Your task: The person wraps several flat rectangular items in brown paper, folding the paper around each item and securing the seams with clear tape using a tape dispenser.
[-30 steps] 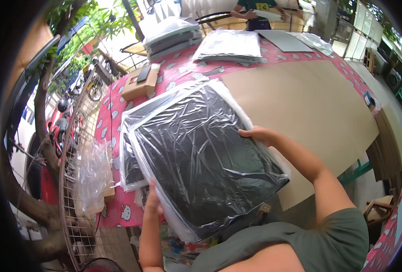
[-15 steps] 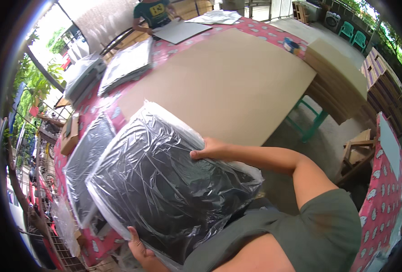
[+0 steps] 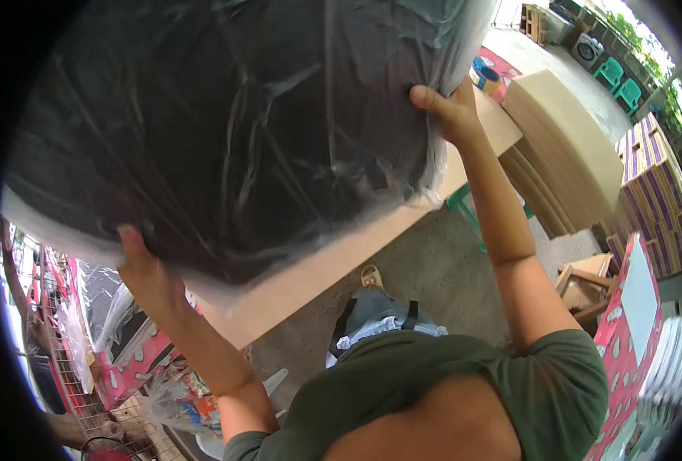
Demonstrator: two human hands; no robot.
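Observation:
A large black flat panel (image 3: pixel 226 131) wrapped in clear, wrinkled plastic is held up before me and fills the upper left of the view. My left hand (image 3: pixel 150 273) grips its near left edge, thumb on the face. At its right edge my right hand (image 3: pixel 452 111) is closed the same way, fingers hidden behind. Beneath the panel shows part of a wide tan cardboard sheet (image 3: pixel 318 284) on the table. Another plastic-wrapped panel (image 3: pixel 106 288) lies at the left on the pink patterned tablecloth (image 3: pixel 122 376).
Stacked tan cardboard (image 3: pixel 564 146) stands right of the table, near a green stool (image 3: pixel 468 207) and a blue tape roll (image 3: pixel 485 79). Striped stacks (image 3: pixel 656 192) rise farther right. A second pink-covered table and white sheets (image 3: pixel 675 361) are at the right edge. A plastic bag (image 3: pixel 191 396) sits lower left.
The wrapped panel has been raised up and forward, away from my body, with both hands still on it. It now covers most of the table and hides the other person.

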